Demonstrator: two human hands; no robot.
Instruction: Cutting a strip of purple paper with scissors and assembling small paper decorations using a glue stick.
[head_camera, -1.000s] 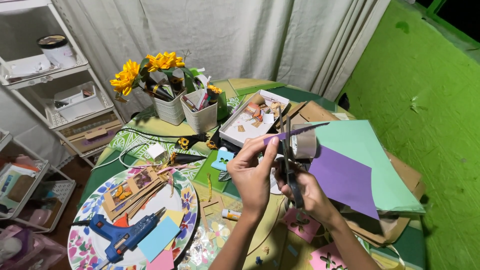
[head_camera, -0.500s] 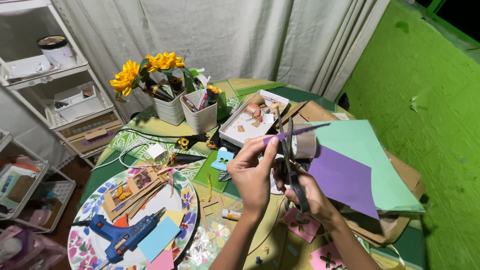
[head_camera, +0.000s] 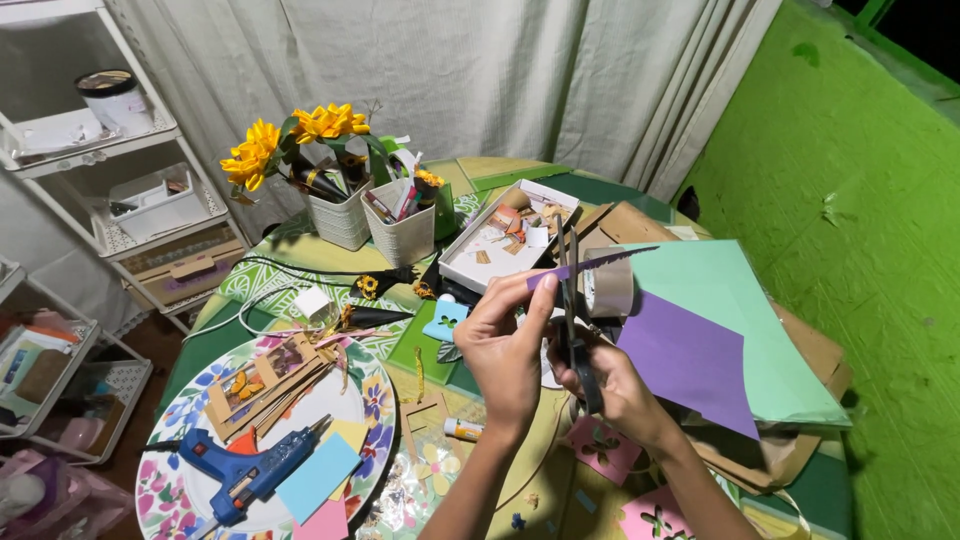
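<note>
My left hand (head_camera: 510, 350) pinches the near end of a narrow purple paper strip (head_camera: 600, 262) between thumb and fingers, held up over the table. My right hand (head_camera: 615, 385) grips black scissors (head_camera: 572, 300), blades pointing up and apart beside that strip. A larger purple sheet (head_camera: 690, 362) lies over a mint green sheet (head_camera: 745, 320) just right of my hands. A roll of brown tape (head_camera: 610, 285) stands behind the scissors.
A floral plate (head_camera: 365, 385) at the near left carries a blue glue gun (head_camera: 245, 470), coloured paper squares and cardboard bits. Two white baskets (head_camera: 400, 232) with yellow paper flowers (head_camera: 290, 135) stand at the back. A white tray (head_camera: 480, 255), a glue stick (head_camera: 462, 429) and white shelves (head_camera: 120, 215) are around.
Little has moved: the scissors and both hands keep almost the same place, with the strip's free end sticking out slightly farther right.
</note>
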